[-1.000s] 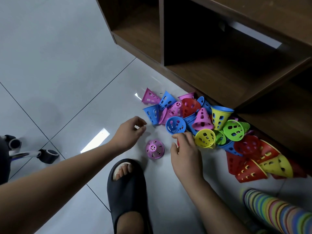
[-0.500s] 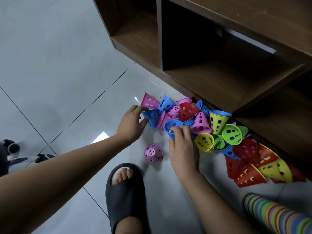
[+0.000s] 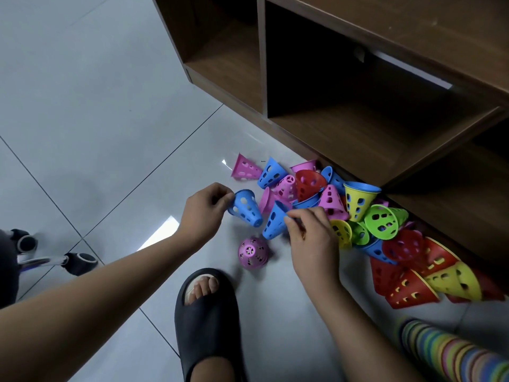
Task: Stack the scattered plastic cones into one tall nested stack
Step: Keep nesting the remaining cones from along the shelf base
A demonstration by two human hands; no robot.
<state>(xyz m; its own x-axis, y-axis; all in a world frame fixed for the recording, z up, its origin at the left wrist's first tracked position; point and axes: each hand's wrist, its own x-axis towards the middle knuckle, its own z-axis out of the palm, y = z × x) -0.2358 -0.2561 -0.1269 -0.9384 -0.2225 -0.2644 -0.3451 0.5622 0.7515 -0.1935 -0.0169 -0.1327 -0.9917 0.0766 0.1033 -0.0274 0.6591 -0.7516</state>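
1. Glossy grey floor tiles [image 3: 91, 111] carry everything, with a dark wooden shelf unit [image 3: 358, 125] along the far right edge; at the near right corner lies a long multicoloured nested stack [image 3: 451, 351], so much of the stacking looks done
2. Near the person's black slipper [image 3: 208, 321], a purple cone [image 3: 252, 252] stands alone on its wide rim, apart from the heap
3. Just beyond it, the right hand [image 3: 311, 238] is closed at the fingertips on the rim of a blue cone [image 3: 274, 220] at the heap's near edge
4. Beside that, the left hand [image 3: 203, 212] pinches another blue cone's [image 3: 246, 208] rim, holding it tilted with its narrow end towards the person
5. Further out, towards the shelf's base, the loose pile of cones [image 3: 358, 213] in pink, red, yellow, green and blue lies jumbled, a few already nested in pairs
6. Judged from this, a good two dozen cones remain to join the stack, so the job is perhaps halfway
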